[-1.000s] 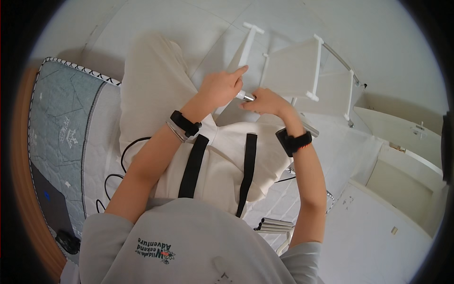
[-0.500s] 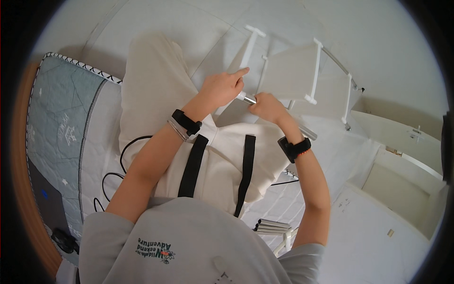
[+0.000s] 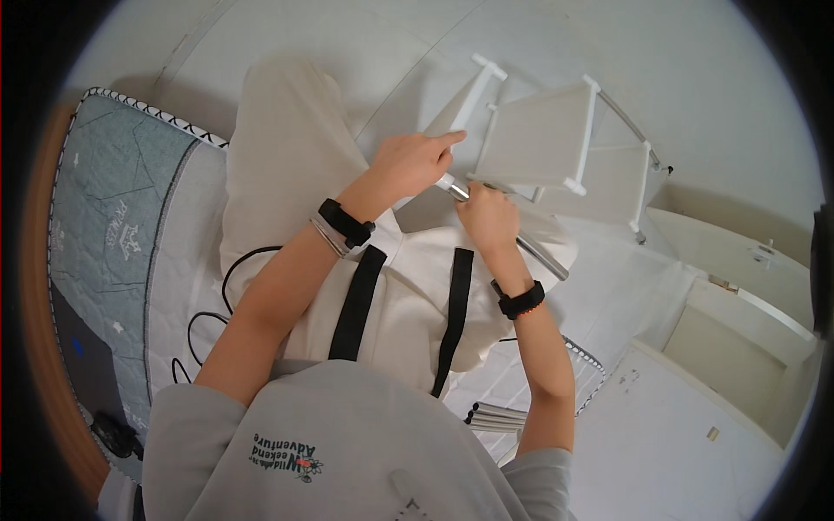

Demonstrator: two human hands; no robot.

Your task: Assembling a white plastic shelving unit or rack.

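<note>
My left hand [image 3: 410,165] is closed around a white plastic shelf panel [image 3: 460,108] near its corner socket, its index finger stretched out along the panel. A silver metal tube [image 3: 546,259] meets that white socket [image 3: 446,181]. My right hand [image 3: 489,215] is wrapped round the tube just below the joint, and the tube's free end slants down to the right past my wrist. How deep the tube sits in the socket is hidden by my fingers. Beyond my hands stand more white shelf panels [image 3: 534,139] with white corner pieces, joined by a thin metal tube [image 3: 621,113].
Several loose metal tubes [image 3: 497,418] lie in a bundle by my right side. On the left is a grey-blue quilted mat [image 3: 122,200], with a dark cable [image 3: 208,321] beside my leg. A white cabinet [image 3: 695,417] with an open compartment stands at the right.
My right hand has turned on the tube, its wrist and forearm swinging inward to the left. The tube's free end now points lower. The panels have shifted slightly right.
</note>
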